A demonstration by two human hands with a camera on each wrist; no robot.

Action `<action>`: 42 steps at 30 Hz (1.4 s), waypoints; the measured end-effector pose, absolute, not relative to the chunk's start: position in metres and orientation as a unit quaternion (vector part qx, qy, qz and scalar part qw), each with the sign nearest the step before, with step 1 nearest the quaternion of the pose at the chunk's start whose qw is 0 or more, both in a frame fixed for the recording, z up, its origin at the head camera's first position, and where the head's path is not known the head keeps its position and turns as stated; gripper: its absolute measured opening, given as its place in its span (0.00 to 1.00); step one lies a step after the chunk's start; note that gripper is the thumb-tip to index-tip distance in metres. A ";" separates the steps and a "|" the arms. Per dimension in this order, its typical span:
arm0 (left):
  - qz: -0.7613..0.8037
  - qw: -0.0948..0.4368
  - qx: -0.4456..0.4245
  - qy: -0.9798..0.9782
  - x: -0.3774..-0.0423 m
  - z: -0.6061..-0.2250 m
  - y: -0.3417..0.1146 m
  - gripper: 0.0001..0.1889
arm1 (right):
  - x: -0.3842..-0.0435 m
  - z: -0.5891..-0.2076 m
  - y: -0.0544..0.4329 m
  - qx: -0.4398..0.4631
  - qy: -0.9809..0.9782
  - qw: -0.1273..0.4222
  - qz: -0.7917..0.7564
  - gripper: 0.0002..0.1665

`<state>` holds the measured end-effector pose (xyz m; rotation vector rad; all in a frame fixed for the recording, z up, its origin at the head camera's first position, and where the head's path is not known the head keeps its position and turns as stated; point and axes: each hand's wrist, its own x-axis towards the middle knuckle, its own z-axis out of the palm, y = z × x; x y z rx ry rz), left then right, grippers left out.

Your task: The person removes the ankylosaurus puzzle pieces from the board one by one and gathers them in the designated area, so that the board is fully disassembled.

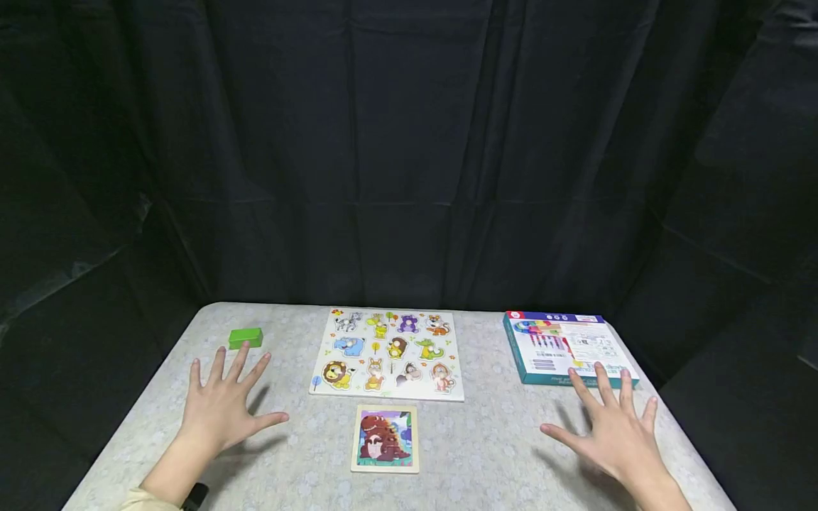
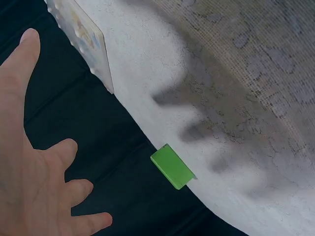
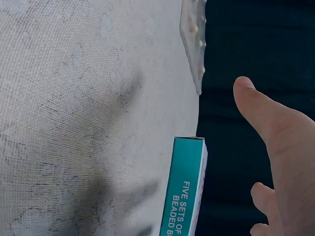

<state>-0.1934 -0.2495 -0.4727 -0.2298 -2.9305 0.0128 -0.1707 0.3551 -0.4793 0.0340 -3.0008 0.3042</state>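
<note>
My left hand hovers over the left part of the table, fingers spread and holding nothing. A small green block lies just beyond its fingertips; the left wrist view shows that block too. On the right, my right hand is held above the table with spread fingers, also holding nothing. Nearest to it is a flat teal-edged box, whose side carries printed lettering in the right wrist view. Between the hands lie an animal peg puzzle board and, closer to me, a small framed dinosaur puzzle.
A pale patterned cloth covers the table. Black curtain hangs behind it and along both sides. The peg board stands near the far edge, the box near the far right corner.
</note>
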 end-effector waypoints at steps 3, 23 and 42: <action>-0.005 0.100 -0.074 -0.992 -0.194 -0.473 -0.249 0.58 | -0.173 -0.478 0.353 0.006 -0.993 0.052 0.104 0.69; -0.193 0.079 -0.106 -0.972 -0.195 -0.480 -0.228 0.50 | -0.181 -0.491 0.302 0.018 -0.967 0.099 0.236 0.57; -0.558 -0.095 -0.092 -0.819 -0.195 -0.495 -0.180 0.37 | -0.203 -0.491 0.232 0.084 -0.862 0.017 0.499 0.32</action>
